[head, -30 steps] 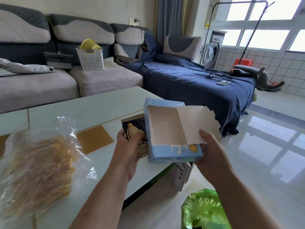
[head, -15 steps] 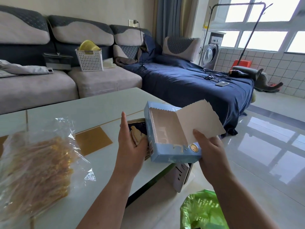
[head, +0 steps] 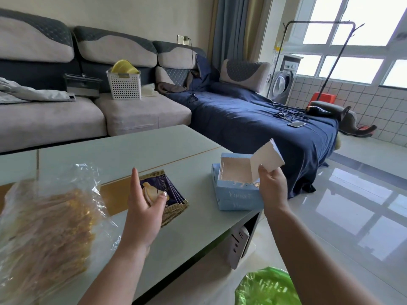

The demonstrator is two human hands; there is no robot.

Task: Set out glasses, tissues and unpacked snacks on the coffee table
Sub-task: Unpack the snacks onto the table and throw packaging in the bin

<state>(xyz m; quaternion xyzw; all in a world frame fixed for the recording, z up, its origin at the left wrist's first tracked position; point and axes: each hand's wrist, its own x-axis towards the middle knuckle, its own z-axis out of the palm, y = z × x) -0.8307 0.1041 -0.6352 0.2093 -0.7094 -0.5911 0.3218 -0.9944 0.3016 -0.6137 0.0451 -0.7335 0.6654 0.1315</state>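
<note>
Green plastic bag (head: 266, 287) lowest in view, on the floor below the bench (head: 136, 150) edge. Clear bag of golden snacks (head: 44, 225) lies on the bench at its near left corner, crinkled, contents blurry.

My left hand (head: 144, 208) is over the bench middle, fingers straight & spread, thumb tip touching the top of a fanned stack of dark blue snack packets (head: 169, 194) w/ gold edges. Packets lie flat on the bench; not gripped, hand just resting on them.

My right hand (head: 272, 186) is by the bench's right edge, pinching the torn white flap (head: 266, 157) of the light blue snack box (head: 235, 192). Box sits on the bench near that edge, top ripped open, inside looks bare white. Hands well apart, packets between left hand & box.

Under the bench on the right side, a white unit (head: 237, 245) on the lower shelf.

Beyond the bench: grey sofa (head: 72, 115) w/ white perforated basket (head: 124, 85) holding sth yellow. Right of the sofa, a navy-covered chaise (head: 253, 115) w/ phone (head: 296, 124) & cables. Washer (head: 283, 81) furthest, by the window.
</note>
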